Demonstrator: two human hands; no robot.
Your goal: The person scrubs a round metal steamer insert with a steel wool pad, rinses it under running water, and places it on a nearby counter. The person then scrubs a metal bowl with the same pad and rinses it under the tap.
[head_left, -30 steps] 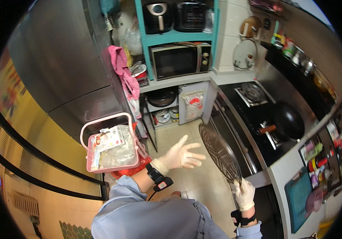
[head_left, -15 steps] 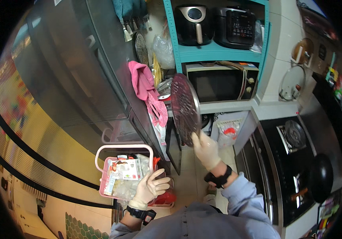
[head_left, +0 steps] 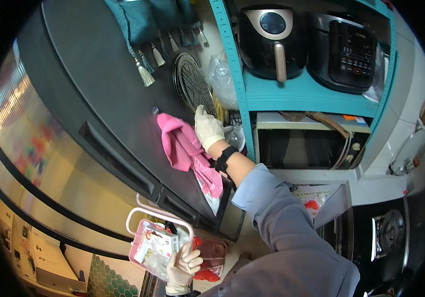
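My right hand (head_left: 209,129), in a pale thin glove, reaches to the far side with its fingers closed at the lower edge of a round patterned metal tray (head_left: 196,81). The tray stands upright against the dark fridge, among other round rims. Just below, pink cloths (head_left: 176,141) hang on the fridge side. My left hand (head_left: 183,266), gloved too, is held palm up with fingers loosely spread and nothing in it. It is beside a pink basket (head_left: 134,251) with packets and plastic bags inside.
A teal shelf (head_left: 291,96) holds an air fryer (head_left: 272,44) and a black cooker (head_left: 343,52). Under it stands a microwave (head_left: 306,148). The fridge (head_left: 98,89) rises at left; a gas hob (head_left: 389,232) lies at right. A clear plastic bag (head_left: 222,81) hangs behind my right hand.
My right hand has carried the round tray leftward and away from me, up to the fridge side. My view has shifted toward the shelf. The left hand stays open near the basket.
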